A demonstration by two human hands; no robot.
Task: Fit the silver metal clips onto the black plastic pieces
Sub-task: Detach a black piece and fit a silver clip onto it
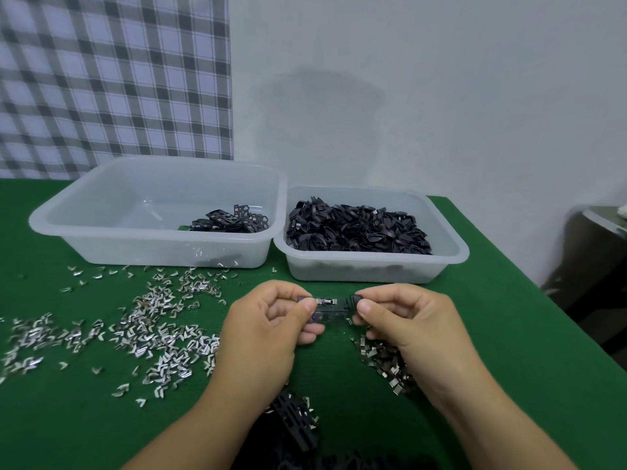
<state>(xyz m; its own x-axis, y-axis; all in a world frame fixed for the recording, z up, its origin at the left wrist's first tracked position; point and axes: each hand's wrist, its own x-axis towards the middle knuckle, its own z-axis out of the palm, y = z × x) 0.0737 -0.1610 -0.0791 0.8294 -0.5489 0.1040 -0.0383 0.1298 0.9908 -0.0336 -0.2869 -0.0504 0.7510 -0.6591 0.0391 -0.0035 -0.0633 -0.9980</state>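
You are working at a counter (502, 334) covered in green cloth, standing against a pale grey wall (441, 96); a grey-and-white plaid cloth (112, 79) is hanging at 11 o'clock. Two translucent plastic tubs are sitting side by side, rims touching, toward the far edge. The left tub (101, 215) at 11 o'clock is holding a small heap of flat black parts (230, 220) in its right corner, and the right tub (373, 262) at 1 o'clock is holding a full heap of curved black pieces (356, 228). Loose silver clips (159, 334) are lying scattered across the cloth from 8 to 10 o'clock, and a second little pile (386, 364) is sitting under your right hand at 4 o'clock. More black lattice parts (295, 422) are lying at 6 o'clock between your forearms.

Your left grip (268, 320) is pinching the left end of a black plastic piece (330, 312) between thumb and forefinger, and your right grip (407, 317) is pinching its right end the same way. The piece is hanging level above the counter, between both grips. A silver metal clip (326, 301) is sitting on its top edge, just beside your left thumb tip.
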